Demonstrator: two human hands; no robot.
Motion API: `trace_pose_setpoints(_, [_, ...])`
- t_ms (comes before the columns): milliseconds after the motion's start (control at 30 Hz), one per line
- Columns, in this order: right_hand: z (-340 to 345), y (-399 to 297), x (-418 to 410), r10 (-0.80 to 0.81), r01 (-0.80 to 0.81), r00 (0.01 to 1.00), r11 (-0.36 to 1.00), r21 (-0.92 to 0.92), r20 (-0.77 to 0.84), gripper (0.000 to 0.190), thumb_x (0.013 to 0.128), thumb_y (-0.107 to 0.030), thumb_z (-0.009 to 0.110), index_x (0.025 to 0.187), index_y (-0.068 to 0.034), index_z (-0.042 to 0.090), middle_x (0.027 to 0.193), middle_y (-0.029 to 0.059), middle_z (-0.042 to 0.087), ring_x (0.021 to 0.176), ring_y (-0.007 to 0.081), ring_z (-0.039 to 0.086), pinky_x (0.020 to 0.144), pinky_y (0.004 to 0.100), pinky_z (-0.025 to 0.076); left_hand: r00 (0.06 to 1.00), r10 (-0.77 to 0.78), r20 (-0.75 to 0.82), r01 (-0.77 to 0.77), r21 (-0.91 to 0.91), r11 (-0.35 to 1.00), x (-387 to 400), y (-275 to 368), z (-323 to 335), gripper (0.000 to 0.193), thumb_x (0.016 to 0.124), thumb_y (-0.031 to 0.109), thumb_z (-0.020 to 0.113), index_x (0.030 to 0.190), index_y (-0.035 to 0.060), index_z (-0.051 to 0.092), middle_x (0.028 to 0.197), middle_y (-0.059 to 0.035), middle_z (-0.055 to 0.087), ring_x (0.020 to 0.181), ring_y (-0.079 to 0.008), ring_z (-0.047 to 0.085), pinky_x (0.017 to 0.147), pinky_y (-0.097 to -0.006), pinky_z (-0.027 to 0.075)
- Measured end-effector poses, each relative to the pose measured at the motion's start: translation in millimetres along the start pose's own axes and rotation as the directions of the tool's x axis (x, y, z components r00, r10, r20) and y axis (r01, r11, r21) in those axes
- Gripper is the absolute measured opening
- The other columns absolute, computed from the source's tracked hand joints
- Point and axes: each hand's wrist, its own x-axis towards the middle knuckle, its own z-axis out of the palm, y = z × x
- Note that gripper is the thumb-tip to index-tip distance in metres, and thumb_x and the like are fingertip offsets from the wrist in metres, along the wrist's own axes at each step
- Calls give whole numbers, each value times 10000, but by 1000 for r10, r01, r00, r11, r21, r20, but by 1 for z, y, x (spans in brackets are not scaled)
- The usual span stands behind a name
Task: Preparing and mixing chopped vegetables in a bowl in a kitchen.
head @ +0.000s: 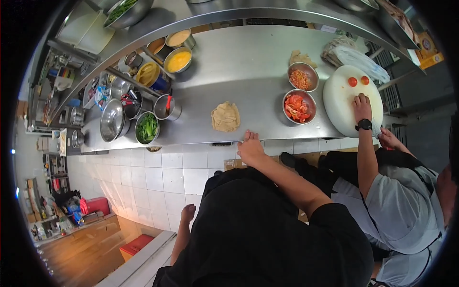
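My right hand rests at the front edge of the stainless steel table, its fingers loosely bent and nothing in them. Just beyond it lies a folded tan cloth. My left hand hangs low beside my body over the floor, its fingers curled in; nothing shows in it. On the right stand a metal bowl of cut tomatoes and, behind it, a bowl of diced orange-red food. To the left are a bowl of cut green vegetables and a bowl of yellow liquid, perhaps beaten egg.
At right, a co-worker's hand lies on a round white cutting board with tomato pieces; their other hand holds a red-handled knife. Metal pots and an empty bowl stand left. A steel shelf spans the table's back.
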Motion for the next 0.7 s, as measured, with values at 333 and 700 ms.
trace_pose_setpoints(333, [0,-3,-8,104,-74,990,957,281,-95,355,849,-340,712,1064,-57,709,1414,340,468,1302,432,497,1040,561,421,961,250,116,-264,120,957,106,-49,-54,409,916,333,697,1217,56,681,1160,-147,721,1115,-292,677,945,-368,528])
trace_pose_setpoints(700, [9,-53,16,523,-523,852,852,38,11,646,857,-406,716,1293,25,513,1448,387,383,1376,516,368,1062,575,392,709,310,-634,-221,218,951,267,6,-356,555,917,268,678,1353,-45,535,1357,-272,565,1185,-408,594,990,-454,488])
